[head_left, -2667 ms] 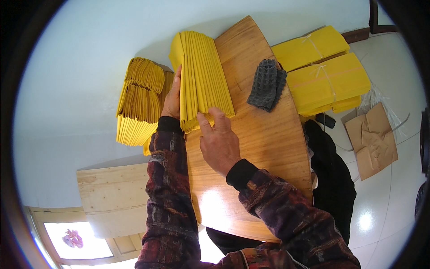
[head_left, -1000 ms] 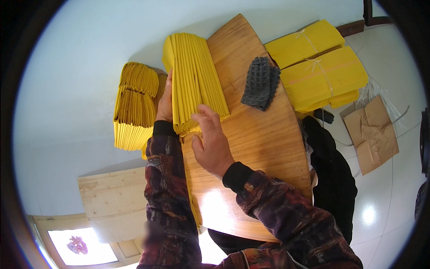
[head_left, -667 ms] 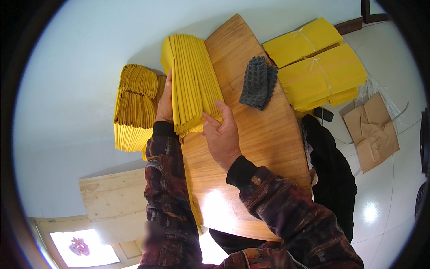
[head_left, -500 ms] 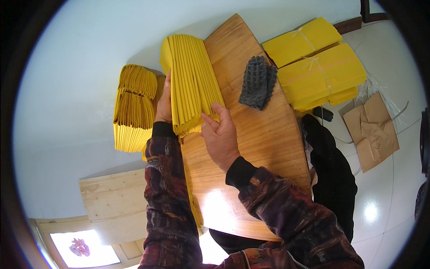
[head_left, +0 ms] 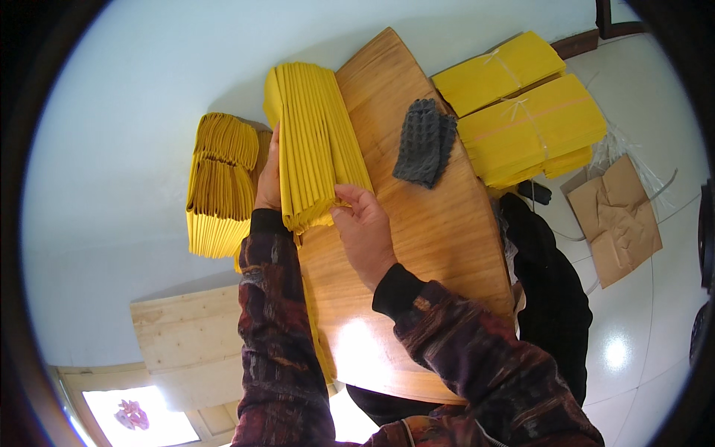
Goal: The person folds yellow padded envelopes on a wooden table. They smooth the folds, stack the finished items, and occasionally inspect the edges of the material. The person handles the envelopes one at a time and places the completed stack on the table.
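A thick bundle of yellow folded paper (head_left: 313, 149) stands on the wooden table, its many folds lined up like pleats. My left hand (head_left: 269, 179) grips its left side; most of those fingers are hidden behind it. At the near right corner, my right hand (head_left: 365, 231) is closed, thumb and forefinger pinched at the bundle's edge. Whether a single fold is caught between those fingertips is too small to tell. A dark grey textured cloth (head_left: 424, 143) lies folded to the right of the bundle.
Another yellow folded stack (head_left: 220, 182) stands left, against the pale wall. Tied yellow bundles (head_left: 532, 127) lie beyond the wooden table's (head_left: 439, 261) right edge. Brown paper (head_left: 618, 223) is on the tiled floor at right. A pale wooden board (head_left: 186, 328) is at lower left.
The fingers of my right hand have drawn together from a looser spread into a pinch at the bundle's corner. My left hand keeps its place on the bundle's side.
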### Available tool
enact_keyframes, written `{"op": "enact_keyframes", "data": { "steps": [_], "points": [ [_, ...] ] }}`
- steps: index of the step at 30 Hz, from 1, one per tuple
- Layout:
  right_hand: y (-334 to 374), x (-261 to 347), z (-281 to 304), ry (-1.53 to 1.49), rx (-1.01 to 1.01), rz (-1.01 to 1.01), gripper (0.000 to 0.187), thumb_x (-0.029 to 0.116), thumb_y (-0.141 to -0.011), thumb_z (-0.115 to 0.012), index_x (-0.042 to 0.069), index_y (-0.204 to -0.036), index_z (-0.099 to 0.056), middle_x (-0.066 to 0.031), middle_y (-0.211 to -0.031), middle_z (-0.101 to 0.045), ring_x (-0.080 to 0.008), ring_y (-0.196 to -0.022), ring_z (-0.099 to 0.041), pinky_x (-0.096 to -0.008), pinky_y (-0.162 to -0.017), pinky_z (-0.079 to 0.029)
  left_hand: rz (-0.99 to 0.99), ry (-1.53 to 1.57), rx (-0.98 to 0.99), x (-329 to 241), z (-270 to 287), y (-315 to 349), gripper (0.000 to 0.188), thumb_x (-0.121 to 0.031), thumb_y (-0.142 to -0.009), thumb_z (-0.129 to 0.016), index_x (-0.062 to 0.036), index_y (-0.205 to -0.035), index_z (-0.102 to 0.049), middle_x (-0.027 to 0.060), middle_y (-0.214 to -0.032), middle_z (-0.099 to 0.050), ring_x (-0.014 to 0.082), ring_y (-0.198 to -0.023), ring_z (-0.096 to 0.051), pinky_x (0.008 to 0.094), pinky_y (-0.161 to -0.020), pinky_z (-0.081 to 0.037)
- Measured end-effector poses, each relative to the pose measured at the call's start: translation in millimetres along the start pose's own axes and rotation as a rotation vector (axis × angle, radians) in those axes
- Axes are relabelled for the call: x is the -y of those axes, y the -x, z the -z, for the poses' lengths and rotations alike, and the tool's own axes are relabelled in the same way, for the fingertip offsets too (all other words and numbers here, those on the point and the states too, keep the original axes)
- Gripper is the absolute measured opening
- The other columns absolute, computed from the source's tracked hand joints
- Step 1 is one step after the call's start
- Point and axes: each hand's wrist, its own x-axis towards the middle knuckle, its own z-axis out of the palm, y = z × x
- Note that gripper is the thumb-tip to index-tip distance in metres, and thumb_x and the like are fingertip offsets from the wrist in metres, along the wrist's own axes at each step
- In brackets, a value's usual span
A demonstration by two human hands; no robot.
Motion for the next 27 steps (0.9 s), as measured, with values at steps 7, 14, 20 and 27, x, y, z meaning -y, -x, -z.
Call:
{"op": "enact_keyframes", "data": {
  "steps": [7,14,20,27],
  "points": [
    [3.8,1.7,-2.4,-0.063,-0.023,-0.064,0.052,0.005,-0.089,-0.053,-0.007,-0.137,-0.034,-0.0173,-0.126,-0.054,-0.0187,-0.101,-0.058,-0.0273,-0.087,-0.047,0.004,0.008,-0.016,2.5,7.5,-2.7,0.058,-0.044,-0.101,-0.035,-0.0162,-0.15,-0.022,0.005,-0.144,-0.04,0.0192,-0.125,-0.045,0.0329,-0.102,-0.041],
    [5.1,21.1,2.9,-0.205,-0.015,-0.248,0.063,0.011,-0.092,-0.05,-0.004,-0.145,-0.02,-0.0143,-0.133,-0.052,-0.0153,-0.096,-0.061,-0.0236,-0.073,-0.047,0.004,-0.1,-0.046,-1.1,3.1,2.7,0.06,-0.047,-0.101,-0.036,-0.0167,-0.151,-0.021,0.0055,-0.145,-0.039,0.0196,-0.125,-0.045,0.033,-0.103,-0.04],
    [5.2,21.1,3.4,-0.257,-0.021,-0.288,0.06,0.014,-0.095,-0.051,-0.001,-0.145,-0.022,-0.0111,-0.134,-0.051,-0.0139,-0.096,-0.06,-0.0231,-0.072,-0.046,0.013,-0.04,-0.036,-3.4,-5.1,3.1,0.06,-0.046,-0.101,-0.036,-0.0165,-0.15,-0.022,0.0059,-0.144,-0.04,0.02,-0.124,-0.046,0.0333,-0.102,-0.041],
    [2.3,18.6,6.9,-0.432,-0.038,-0.388,0.051,0.013,-0.094,-0.055,0.003,-0.139,-0.034,-0.0042,-0.108,-0.057,-0.0114,-0.083,-0.058,-0.0226,-0.065,-0.045,-0.012,-0.03,-0.026,0.4,0.4,2.0,0.058,-0.044,-0.102,-0.034,-0.0166,-0.15,-0.021,0.0056,-0.145,-0.039,0.0201,-0.127,-0.043,0.0337,-0.104,-0.039]
  ]
}}
